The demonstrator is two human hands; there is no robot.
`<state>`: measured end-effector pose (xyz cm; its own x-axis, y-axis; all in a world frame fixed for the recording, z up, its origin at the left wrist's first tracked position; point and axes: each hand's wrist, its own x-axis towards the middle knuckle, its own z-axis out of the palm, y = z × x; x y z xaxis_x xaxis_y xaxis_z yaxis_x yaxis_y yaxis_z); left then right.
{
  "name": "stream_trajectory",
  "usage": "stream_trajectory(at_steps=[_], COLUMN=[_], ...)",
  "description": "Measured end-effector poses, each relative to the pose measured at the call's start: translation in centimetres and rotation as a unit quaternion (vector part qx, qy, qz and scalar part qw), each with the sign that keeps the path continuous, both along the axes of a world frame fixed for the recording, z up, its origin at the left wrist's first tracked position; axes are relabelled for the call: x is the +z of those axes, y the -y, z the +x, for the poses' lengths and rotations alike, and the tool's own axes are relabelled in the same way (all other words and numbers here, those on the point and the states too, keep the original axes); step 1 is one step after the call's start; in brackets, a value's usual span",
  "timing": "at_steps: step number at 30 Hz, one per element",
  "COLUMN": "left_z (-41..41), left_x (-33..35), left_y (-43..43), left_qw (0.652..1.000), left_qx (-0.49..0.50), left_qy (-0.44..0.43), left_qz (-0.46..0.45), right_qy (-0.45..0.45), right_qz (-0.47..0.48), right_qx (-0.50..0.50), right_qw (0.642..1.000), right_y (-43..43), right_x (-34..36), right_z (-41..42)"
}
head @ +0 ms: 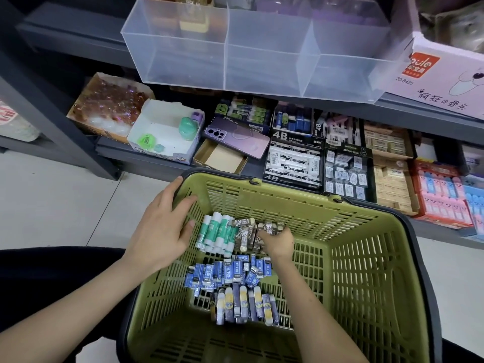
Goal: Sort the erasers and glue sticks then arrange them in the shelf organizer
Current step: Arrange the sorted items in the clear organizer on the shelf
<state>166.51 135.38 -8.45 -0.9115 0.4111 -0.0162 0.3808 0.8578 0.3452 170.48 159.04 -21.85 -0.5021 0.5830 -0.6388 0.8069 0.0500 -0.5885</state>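
A green plastic basket stands on the floor below me. Inside lie four sorted groups: green-and-white glue sticks, brown 2B erasers, blue erasers and dark purple-and-yellow glue sticks. My left hand rests with spread fingers on the basket's left wall, its fingertips beside the green glue sticks. My right hand reaches into the brown erasers with fingers curled around some of them. The clear shelf organizer, with three empty compartments, sits on the shelf above.
The lower shelf holds boxes of 4B erasers, other eraser boxes, a purple phone and a white box with green items. A white carton stands right of the organizer. Pale floor tiles lie to the left.
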Motion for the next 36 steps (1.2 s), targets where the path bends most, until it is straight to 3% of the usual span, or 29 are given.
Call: stream_trajectory(at_steps=[5, 11, 13, 15, 16, 17, 19, 20, 21, 22, 26, 31, 36], left_z=[0.0, 0.3, 1.0, 1.8, 2.2, 2.3, 1.8, 1.2, 0.5, 0.0, -1.6, -2.9, -3.9], left_x=[-0.1, 1.3, 2.2, 3.8, 5.0, 6.4, 8.7, 9.8, 10.9, 11.9, 14.6, 18.0, 20.9], left_y=[0.0, -0.3, -1.3, -3.4, -4.9, -6.5, -9.2, -10.0, -10.3, -10.5, -10.0, -9.7, -10.1], left_qw=[1.000, 1.000, 0.997, 0.985, 0.964, 0.914, 0.732, 0.658, 0.619, 0.606, 0.598, 0.630, 0.658], left_qx=[-0.001, 0.007, 0.001, 0.018, 0.042, 0.069, 0.104, 0.106, 0.103, 0.098, 0.078, 0.049, 0.066], left_qy=[0.003, 0.002, -0.043, 0.001, 0.100, 0.246, 0.494, 0.555, 0.578, 0.582, 0.568, 0.526, 0.449], left_qz=[0.004, 0.024, 0.069, 0.171, 0.242, 0.314, 0.457, 0.498, 0.521, 0.533, 0.560, 0.569, 0.601], right_qy=[-0.056, -0.100, -0.136, -0.180, -0.195, -0.204, -0.227, -0.239, -0.245, -0.245, -0.231, -0.246, -0.287], right_qz=[-0.138, -0.242, -0.261, -0.276, -0.278, -0.275, -0.256, -0.240, -0.222, -0.207, -0.172, -0.137, 0.108], right_qx=[-0.088, -0.101, -0.097, -0.067, -0.031, 0.016, 0.126, 0.179, 0.228, 0.269, 0.366, 0.374, 0.368], right_qw=[0.985, 0.960, 0.951, 0.942, 0.940, 0.939, 0.931, 0.924, 0.916, 0.908, 0.885, 0.884, 0.878], right_y=[-1.6, -2.5, -2.4, -2.3, -2.0, -1.7, -1.0, -0.7, -0.6, -0.7, -1.7, -1.7, 0.0], right_x=[0.8, 6.7, 9.8, 13.1, 14.9, 16.6, 20.2, 22.0, 23.6, 25.2, 29.9, 33.8, 36.6], right_z=[1.5, 2.8, 2.7, 2.4, 2.3, 2.1, 1.7, 1.4, 1.0, 0.7, -0.3, -1.3, -2.6])
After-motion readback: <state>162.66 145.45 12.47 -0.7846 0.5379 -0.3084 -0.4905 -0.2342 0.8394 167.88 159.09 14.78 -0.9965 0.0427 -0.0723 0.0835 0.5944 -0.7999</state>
